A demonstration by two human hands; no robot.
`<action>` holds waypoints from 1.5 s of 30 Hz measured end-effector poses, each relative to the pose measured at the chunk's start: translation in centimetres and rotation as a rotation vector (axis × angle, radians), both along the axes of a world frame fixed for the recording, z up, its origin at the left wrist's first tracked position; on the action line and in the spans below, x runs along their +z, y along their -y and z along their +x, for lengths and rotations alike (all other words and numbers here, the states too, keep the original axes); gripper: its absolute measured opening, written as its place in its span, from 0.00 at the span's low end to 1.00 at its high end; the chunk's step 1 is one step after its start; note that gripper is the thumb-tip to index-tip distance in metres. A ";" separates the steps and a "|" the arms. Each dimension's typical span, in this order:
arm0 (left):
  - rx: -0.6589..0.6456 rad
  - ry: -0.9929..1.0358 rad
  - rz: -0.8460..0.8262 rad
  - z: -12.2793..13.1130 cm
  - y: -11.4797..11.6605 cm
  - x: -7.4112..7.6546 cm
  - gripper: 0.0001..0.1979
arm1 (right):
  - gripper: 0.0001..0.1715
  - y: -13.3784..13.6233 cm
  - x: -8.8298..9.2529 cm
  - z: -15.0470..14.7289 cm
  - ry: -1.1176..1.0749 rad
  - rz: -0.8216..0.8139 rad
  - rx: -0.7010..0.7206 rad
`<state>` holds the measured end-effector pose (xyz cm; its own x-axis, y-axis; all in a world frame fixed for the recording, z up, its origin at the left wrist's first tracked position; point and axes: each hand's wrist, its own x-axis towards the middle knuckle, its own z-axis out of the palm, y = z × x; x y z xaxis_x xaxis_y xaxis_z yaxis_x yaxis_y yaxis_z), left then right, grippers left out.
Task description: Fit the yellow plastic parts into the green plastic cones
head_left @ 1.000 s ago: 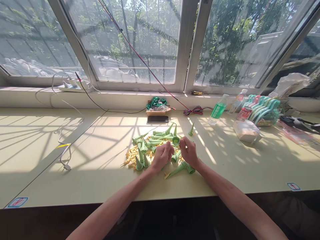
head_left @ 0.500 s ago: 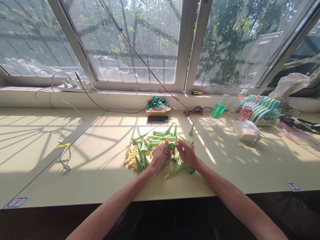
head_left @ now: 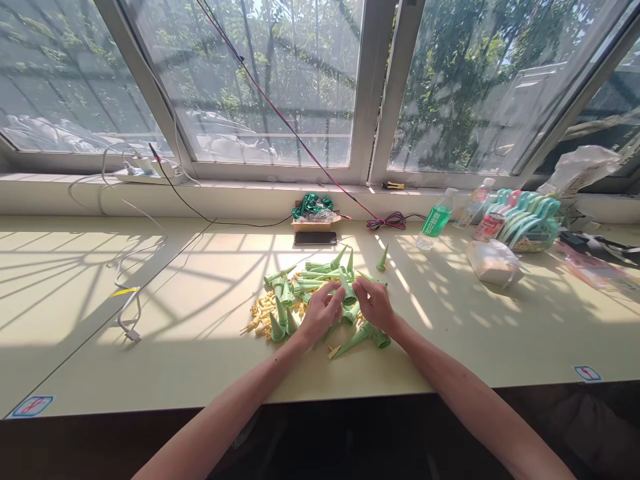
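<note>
Between my hands a hollow green plastic cone (head_left: 347, 288) is held with its narrow tip pointing up and away. My left hand (head_left: 323, 312) has its fingers closed on the cone's left side. From the right, the fingertips of my right hand (head_left: 374, 305) pinch at the cone's edge; whether they also grip a small part is hidden. Around and beneath both hands spreads a pile of more green cones (head_left: 307, 287), some lying, some upright. Small yellow plastic pieces (head_left: 261, 317) are heaped at the pile's left side.
A black phone (head_left: 315, 239) lies behind the pile, before a small box (head_left: 314, 225) of green material. One green cone (head_left: 383, 259) stands apart. To the right are a green-labelled bottle (head_left: 436, 223), a can (head_left: 489, 227) and hangers (head_left: 533, 220). A white cable (head_left: 131, 303) lies left.
The held cone has turned: its round open end faced me before, and now its side shows with the tip up. Both hands have shifted only slightly.
</note>
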<state>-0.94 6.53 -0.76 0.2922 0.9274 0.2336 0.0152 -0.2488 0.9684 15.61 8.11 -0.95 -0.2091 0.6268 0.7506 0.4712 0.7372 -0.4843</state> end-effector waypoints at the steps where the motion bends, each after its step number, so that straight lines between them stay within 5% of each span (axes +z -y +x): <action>1: 0.003 -0.012 0.014 0.0 0.1 0.2 0.21 | 0.23 -0.1 0.0 0.0 -0.004 -0.002 -0.004; 6: 0.018 -0.035 0.041 0.1 0.5 1.0 0.21 | 0.23 -0.3 -0.2 0.1 -0.012 -0.039 -0.005; 24: 0.115 -0.122 0.275 0.5 0.1 0.1 0.17 | 0.24 -0.6 -0.8 -0.2 -0.043 -0.086 -0.063; 31: 0.192 0.041 0.100 0.5 -0.1 0.4 0.15 | 0.22 -0.2 0.0 -0.2 -0.152 -0.095 -0.129; 37: 0.020 0.092 -0.029 0.4 -0.2 0.4 0.30 | 0.22 -0.2 0.0 -0.3 -0.155 -0.098 -0.092; 45: -0.048 0.173 -0.210 0.4 -0.1 0.7 0.30 | 0.21 -0.3 0.0 0.0 -0.052 -0.053 0.052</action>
<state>-0.49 6.66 -0.02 0.3097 0.9467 0.0882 -0.1622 -0.0388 0.9860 15.58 8.40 -0.98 -0.2041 0.6550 0.7276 0.4066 0.7328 -0.5456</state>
